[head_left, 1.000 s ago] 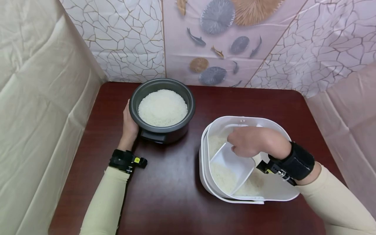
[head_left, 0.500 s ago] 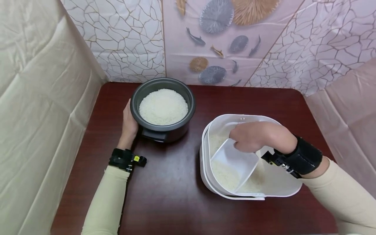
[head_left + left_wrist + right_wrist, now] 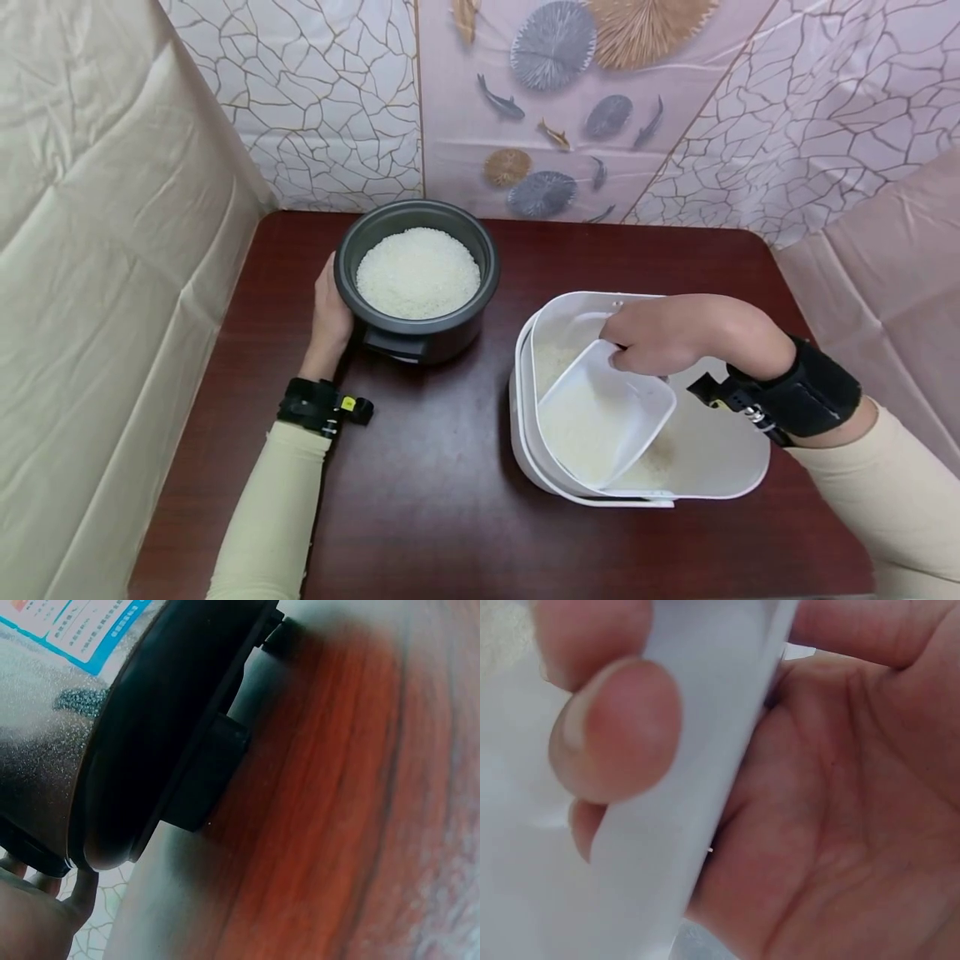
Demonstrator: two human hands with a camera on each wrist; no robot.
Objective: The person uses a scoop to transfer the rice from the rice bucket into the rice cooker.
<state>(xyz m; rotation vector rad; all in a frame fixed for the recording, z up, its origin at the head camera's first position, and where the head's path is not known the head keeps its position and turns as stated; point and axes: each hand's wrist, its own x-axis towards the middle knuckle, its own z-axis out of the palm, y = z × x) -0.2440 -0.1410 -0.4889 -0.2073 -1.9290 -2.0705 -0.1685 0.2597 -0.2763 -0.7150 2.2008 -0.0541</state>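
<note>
A dark rice cooker (image 3: 438, 337), heaped with white rice (image 3: 418, 273), stands at the back left in the head view. My left hand (image 3: 330, 312) grips its left side. In the left wrist view my fingers (image 3: 81, 896) bend around a dark side handle low on the cooker's body. On the right, my right hand (image 3: 675, 329) reaches into a white rice bin (image 3: 735, 454) and grips a white scoop (image 3: 648, 408) by its upper edge. Rice covers much of the scoop's inside. The right wrist view shows curled fingertips (image 3: 630, 731) on one face of its wall and the palm on the other.
More rice (image 3: 652, 462) lies in the bin around the scoop. The bin's white carrying handle (image 3: 622, 503) hangs down along its front. Both stand on a dark red wooden table (image 3: 420, 500). Patterned cloth (image 3: 337, 100) closes off the back, with plain fabric (image 3: 112, 250) at the sides.
My right hand has moved up and to the right, drawing the scoop with it and tilting it back, so more rice shows inside. The left hand and cooker stay nearly still.
</note>
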